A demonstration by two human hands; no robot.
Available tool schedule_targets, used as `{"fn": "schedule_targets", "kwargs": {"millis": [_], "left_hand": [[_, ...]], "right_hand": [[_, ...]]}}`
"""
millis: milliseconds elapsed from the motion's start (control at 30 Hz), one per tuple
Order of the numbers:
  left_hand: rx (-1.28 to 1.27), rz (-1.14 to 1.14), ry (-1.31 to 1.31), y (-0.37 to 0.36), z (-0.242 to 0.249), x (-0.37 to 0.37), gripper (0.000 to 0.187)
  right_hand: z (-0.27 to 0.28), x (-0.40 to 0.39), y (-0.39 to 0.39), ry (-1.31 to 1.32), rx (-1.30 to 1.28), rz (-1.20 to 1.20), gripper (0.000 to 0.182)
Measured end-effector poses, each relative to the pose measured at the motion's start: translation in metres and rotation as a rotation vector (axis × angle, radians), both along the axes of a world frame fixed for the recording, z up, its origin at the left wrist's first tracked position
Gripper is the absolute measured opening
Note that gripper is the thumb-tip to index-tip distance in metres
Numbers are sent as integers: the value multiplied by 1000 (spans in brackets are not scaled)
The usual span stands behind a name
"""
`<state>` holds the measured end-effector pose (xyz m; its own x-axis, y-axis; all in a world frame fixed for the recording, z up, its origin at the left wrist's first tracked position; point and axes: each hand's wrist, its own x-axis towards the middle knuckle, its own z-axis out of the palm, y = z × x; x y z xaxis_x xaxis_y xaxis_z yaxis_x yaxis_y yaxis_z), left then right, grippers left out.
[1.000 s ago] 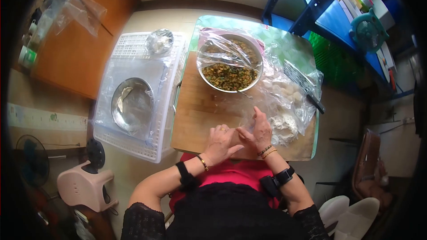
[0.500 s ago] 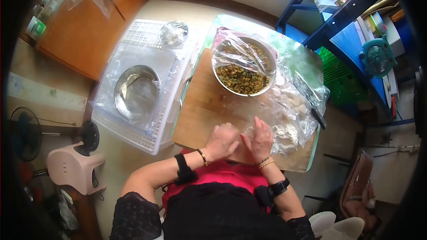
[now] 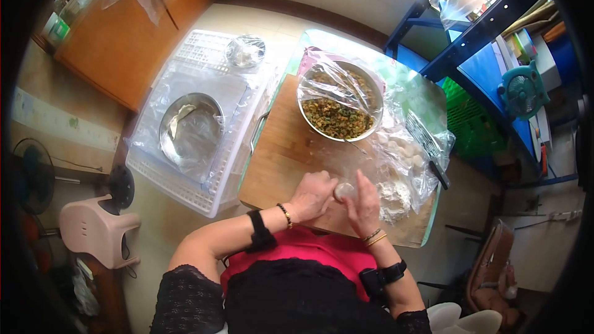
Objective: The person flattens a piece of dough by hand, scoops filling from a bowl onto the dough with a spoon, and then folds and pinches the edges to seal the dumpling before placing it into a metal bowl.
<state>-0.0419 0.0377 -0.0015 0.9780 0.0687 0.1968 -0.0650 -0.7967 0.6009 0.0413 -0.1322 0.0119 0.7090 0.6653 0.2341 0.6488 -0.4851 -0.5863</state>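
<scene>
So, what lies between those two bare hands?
In the head view, a small, round, whitish piece, apparently dough, lies between the bare left hand and right hand.

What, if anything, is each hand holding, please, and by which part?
The right hand is at the edge of a pale round piece; whether that hand or the curled left hand grips anything cannot be told.

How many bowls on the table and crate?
3: filling bowl on the far side of the table, wide metal bowl on the white crate, small plastic-covered bowl at the crate's far end. Others could be hidden.
</scene>
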Motion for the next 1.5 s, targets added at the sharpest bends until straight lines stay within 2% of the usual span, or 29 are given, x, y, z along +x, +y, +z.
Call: {"fn": "schedule_targets", "kwargs": {"millis": [67, 100, 200, 233, 267, 333, 367, 467, 533, 600, 667, 733, 800, 833, 900, 1000, 1067, 1133, 1200, 1233, 1300, 1433, 1500], "left_hand": [[29, -27, 37, 7, -2, -13, 24], [31, -47, 68, 9, 1, -20, 18], [36, -118, 5, 4, 12, -30, 15], [40, -170, 34, -1, 15, -31, 23], [43, -166, 25, -8, 14, -30, 23], [28, -284, -73, -20, 17, -26, 35], [20, -360, -19, -25, 18, -24, 45], [165, -375, -149, -32, 8, -17, 49], [217, -363, -129, -35, 0, -18, 55], [253, -429, 8, -31, 3, -22, 60], [237, -443, 43, -25, 11, -30, 61], [220, -449, 86, -22, 17, -35, 62], [206, -519, 291, -23, 18, -42, 61], [201, -519, 297, -23, 15, -44, 61], [211, -412, 110, -21, 7, -45, 64], [213, -376, 73, -19, 8, -44, 66], [204, -330, 84, -19, 11, -44, 66], [181, -290, 97, -19, 15, -42, 66], [185, -313, 114, -19, 18, -40, 67], [180, -319, 114, -20, 18, -41, 67], [244, -416, 285, -20, 18, -43, 70], [238, -427, 291, -16, 16, -49, 71], [185, -323, 79, -15, 12, -49, 70]], "right_hand": [[-6, -14, 7, -191, -193, 88, 75], [-13, -14, 10, -224, -257, 37, 77], [-18, 3, 19, -207, -238, -78, 80], [-21, 13, 21, -227, -187, -86, 83], [-19, 19, 21, -236, -183, -83, 83], [-15, 29, 20, 55, -102, -149, 83], [-28, 36, 16, 44, 11, -154, 82], [-38, 45, 6, 89, 92, -228, 80], [-16, 36, 5, 144, 66, -242, 78], [-4, 25, 1, 188, -25, -103, 78], [0, 11, 4, 95, -50, -19, 81], [1, -5, 13, -116, -171, 144, 84], [-4, -15, 18, -119, -191, 112, 84], [-4, -13, 22, -147, -220, 53, 83], [-4, -2, 28, -185, -252, -14, 82], [-12, 20, 29, -148, -172, -83, 83], [-19, 26, 26, -14, -44, -143, 80], [-10, 21, 24, 12, -38, -129, 79], [-7, 11, 23, 37, -54, 21, 77], [3, 2, 28, -52, -96, 85, 77], [-1, -14, 35, -88, -156, 80, 77], [-9, -8, 41, -137, -240, 5, 76], [-15, 8, 45, -162, -191, -74, 73]]}}
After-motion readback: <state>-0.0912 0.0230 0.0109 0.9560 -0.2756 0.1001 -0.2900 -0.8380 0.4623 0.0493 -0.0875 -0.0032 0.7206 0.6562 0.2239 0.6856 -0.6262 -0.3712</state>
